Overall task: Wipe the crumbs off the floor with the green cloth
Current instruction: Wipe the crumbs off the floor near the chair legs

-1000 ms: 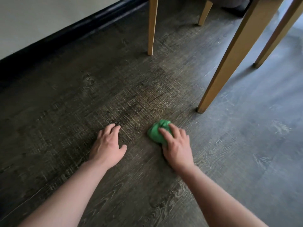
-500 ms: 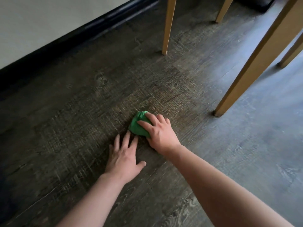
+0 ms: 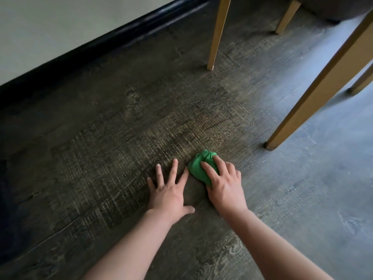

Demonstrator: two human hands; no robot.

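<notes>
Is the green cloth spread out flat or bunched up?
Bunched up: the green cloth sits as a wrinkled wad under the right hand.

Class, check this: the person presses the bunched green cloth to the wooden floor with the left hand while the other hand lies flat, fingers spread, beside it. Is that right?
Not quite. The head view shows the right hand pressing the bunched green cloth to the wooden floor; the left hand is the one lying flat beside it, fingers spread.

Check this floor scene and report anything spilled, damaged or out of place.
Nothing stands out. The bunched green cloth sits under the right hand, the left hand lies flat on the dark wood-grain floor, and no crumbs are discernible.
</notes>
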